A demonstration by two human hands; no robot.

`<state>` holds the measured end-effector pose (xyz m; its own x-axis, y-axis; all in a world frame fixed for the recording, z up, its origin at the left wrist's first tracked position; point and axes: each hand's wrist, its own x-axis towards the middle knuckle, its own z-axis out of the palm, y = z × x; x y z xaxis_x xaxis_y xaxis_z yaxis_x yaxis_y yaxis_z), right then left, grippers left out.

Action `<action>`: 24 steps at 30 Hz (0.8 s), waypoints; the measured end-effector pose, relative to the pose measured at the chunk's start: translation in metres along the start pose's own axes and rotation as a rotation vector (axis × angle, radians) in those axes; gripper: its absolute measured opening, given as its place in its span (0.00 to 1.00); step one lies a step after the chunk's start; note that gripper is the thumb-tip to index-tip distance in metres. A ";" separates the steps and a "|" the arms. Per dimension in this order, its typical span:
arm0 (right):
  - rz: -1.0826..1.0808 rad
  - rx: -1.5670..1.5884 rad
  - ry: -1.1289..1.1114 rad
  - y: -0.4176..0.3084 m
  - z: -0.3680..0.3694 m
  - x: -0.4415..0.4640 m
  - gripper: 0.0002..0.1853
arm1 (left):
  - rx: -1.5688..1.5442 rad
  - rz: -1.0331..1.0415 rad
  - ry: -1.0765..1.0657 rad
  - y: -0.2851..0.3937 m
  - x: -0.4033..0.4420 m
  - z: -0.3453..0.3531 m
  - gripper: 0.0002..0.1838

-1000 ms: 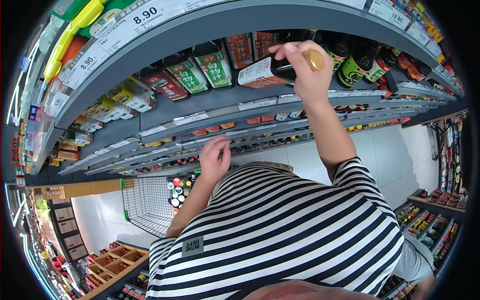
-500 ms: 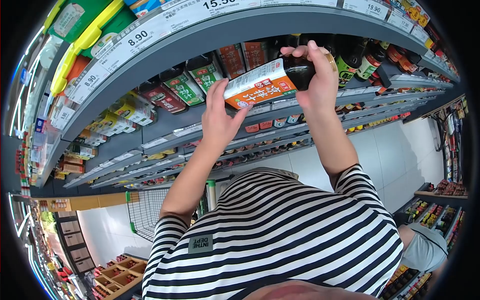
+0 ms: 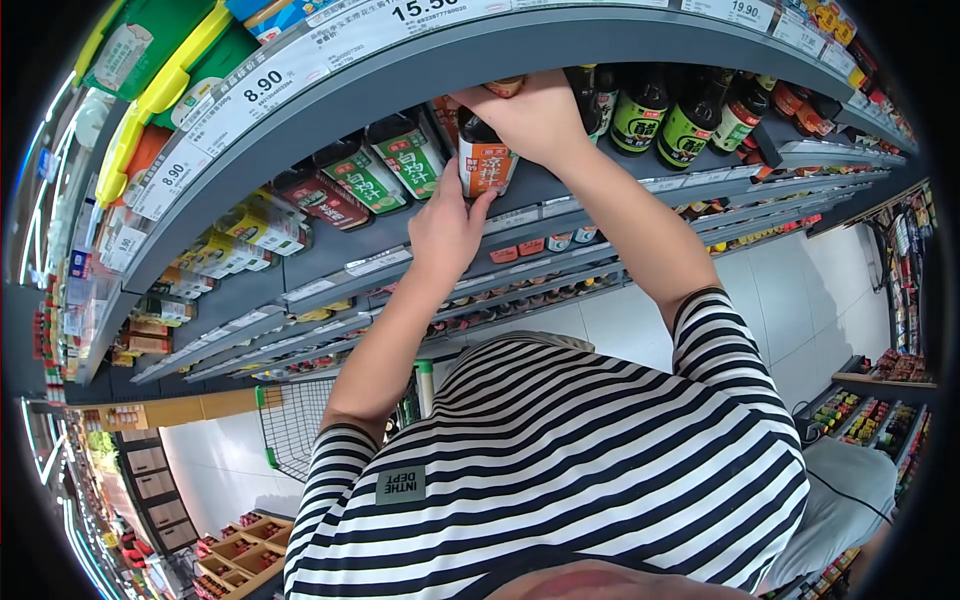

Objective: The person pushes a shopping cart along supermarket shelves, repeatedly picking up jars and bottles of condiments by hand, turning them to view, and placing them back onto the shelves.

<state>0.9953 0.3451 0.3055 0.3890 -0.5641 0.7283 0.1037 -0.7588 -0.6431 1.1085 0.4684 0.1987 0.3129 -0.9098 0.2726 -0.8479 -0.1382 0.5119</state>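
Both my hands are on an orange-labelled sauce bottle (image 3: 487,168), which stands nearly upright at the front of the shelf. My left hand (image 3: 447,225) wraps the lower part of the bottle from the left. Around its neck and cap, my right hand (image 3: 535,115) is closed from above. Green-labelled bottles (image 3: 408,160) stand just left of it, beside a dark red-labelled one (image 3: 325,195). To the right are dark bottles with bright green labels (image 3: 638,118).
A shelf edge with price tags (image 3: 300,70) curves overhead. Lower shelves (image 3: 380,262) run beneath the bottles. A wire shopping cart (image 3: 295,425) stands at lower left. Someone in grey clothing (image 3: 845,495) is at lower right. Wooden display bins (image 3: 240,550) are at bottom left.
The bottle has gone from tilted and lying across my hands to nearly upright among the shelf bottles. My left hand has come up to grip its lower part, and my right hand has moved left with it.
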 end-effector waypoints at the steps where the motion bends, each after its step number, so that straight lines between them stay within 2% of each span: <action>1: 0.001 0.000 0.000 0.001 0.003 0.001 0.21 | 0.000 0.000 0.000 -0.003 0.001 0.003 0.37; 4: 0.100 0.019 -0.024 0.009 0.013 0.001 0.20 | 0.052 -0.025 -0.033 -0.008 0.002 0.010 0.36; 6: 0.008 -0.145 0.033 0.017 0.019 0.002 0.19 | 0.047 -0.052 -0.046 -0.008 0.001 0.011 0.35; 13: 0.046 -0.129 -0.038 0.034 0.029 0.011 0.16 | 0.049 -0.002 0.053 -0.014 0.001 0.016 0.33; 15: -0.085 -0.288 -0.009 0.030 0.030 0.011 0.16 | 0.024 -0.038 -0.045 -0.010 0.001 0.011 0.32; 16: -0.083 -0.289 -0.009 0.025 0.030 0.007 0.16 | 0.023 -0.038 -0.047 -0.011 0.002 0.011 0.32; 19: -0.008 -0.383 -0.054 0.013 0.028 -0.005 0.20 | 0.036 -0.062 -0.076 -0.013 0.003 0.012 0.31; 21: -0.250 -0.384 0.096 0.024 0.027 -0.016 0.27 | 0.050 -0.067 -0.078 -0.010 0.002 0.011 0.31; 24: -0.270 -0.410 0.107 0.032 0.030 -0.022 0.32 | 0.059 -0.072 -0.093 -0.010 0.003 0.011 0.32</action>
<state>1.0179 0.3432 0.2621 0.2994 -0.3440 0.8900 -0.1887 -0.9357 -0.2982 1.1129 0.4630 0.1858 0.3353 -0.9286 0.1589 -0.8492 -0.2249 0.4778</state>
